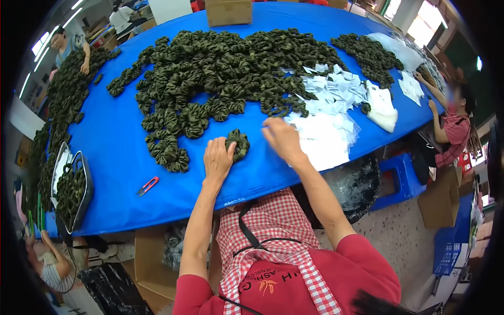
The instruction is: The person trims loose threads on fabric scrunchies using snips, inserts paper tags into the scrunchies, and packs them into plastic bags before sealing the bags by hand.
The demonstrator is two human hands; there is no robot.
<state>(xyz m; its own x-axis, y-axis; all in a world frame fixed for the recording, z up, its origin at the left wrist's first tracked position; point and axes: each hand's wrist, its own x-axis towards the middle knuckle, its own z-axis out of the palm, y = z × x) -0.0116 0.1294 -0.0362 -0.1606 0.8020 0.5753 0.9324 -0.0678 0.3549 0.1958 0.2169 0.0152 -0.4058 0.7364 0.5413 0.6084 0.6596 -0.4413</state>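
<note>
My left hand (218, 159) lies on the blue tabletop with its fingers stretched out. Its thumb touches the edge of a dark green scrunchie (239, 145), which sits just to the right of it. Off to the right of that scrunchie, my right hand (282, 137) hovers by the near edge of the clear plastic bags (323, 137); its fingers are smeared by motion, and I see nothing certain in them. Beyond both hands spreads a large heap of dark green scrunchies (210, 73).
Red-handled thread snips (148, 186) lie left of my left hand. A metal-rimmed basket (71, 191) holds more scrunchies at the table's left end. A cardboard box (229, 12) stands at the far edge. Other people sit at both sides, and a blue stool (401, 176) is below right.
</note>
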